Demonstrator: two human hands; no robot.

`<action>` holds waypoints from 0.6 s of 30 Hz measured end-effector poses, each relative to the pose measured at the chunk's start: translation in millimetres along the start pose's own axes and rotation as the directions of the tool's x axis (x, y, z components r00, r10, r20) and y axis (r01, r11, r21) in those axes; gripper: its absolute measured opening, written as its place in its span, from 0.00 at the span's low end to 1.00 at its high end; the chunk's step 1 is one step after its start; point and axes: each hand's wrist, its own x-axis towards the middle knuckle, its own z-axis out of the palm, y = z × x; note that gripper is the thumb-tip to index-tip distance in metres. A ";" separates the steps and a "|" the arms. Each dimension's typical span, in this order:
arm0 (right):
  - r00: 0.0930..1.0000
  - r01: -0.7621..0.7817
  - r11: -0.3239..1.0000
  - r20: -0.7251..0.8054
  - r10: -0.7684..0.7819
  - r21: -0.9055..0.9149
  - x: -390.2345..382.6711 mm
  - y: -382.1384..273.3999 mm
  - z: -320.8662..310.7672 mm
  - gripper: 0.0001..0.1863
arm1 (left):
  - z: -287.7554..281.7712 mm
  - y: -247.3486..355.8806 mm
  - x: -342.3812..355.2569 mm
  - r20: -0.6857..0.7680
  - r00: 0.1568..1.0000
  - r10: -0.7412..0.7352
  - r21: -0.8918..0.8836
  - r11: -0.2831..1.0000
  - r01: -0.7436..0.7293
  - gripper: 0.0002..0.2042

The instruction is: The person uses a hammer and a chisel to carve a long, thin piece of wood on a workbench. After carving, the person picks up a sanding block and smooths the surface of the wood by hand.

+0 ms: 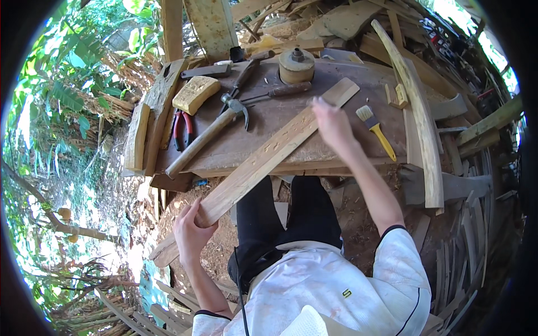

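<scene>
A long wooden plank lies slantwise over the workbench, its near end jutting past the front edge. Small chips or nicks show along its upper face. My left hand grips the plank near that jutting end, thumb on top. Over the far part of the plank is my right hand, fingers drawn together and slightly blurred; what they hold, if anything, is hidden. A claw hammer rests left of the plank, beside red-handled pliers. To the right lies a yellow-handled paintbrush.
Further back on the bench sit a round container, a wooden-handled tool and a yellowish block. A long pale stick crosses the right side. Scrap wood is heaped behind; leafy plants stand at left.
</scene>
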 end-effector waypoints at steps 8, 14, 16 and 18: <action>0.996 0.085 0.995 0.028 -0.087 0.060 -4.3 -21.0 3.7 0.10 | 6.0 14.3 0.9 -0.013 1.000 -0.022 0.008 1.000 0.022 0.35; 0.906 0.416 0.908 -0.112 -0.409 0.056 -32.4 -29.4 36.3 0.12 | 17.3 21.8 3.9 -0.077 0.995 0.065 0.009 0.998 -0.065 0.35; 0.975 0.224 0.972 -0.028 -0.222 0.069 -10.1 -3.2 19.1 0.12 | 11.8 23.1 2.1 -0.052 0.997 0.063 -0.019 0.998 -0.064 0.35; 1.000 0.017 0.997 -0.022 -0.016 0.073 7.9 2.4 -0.5 0.11 | 1.1 18.4 -1.7 0.043 0.996 -0.083 0.026 0.996 0.082 0.36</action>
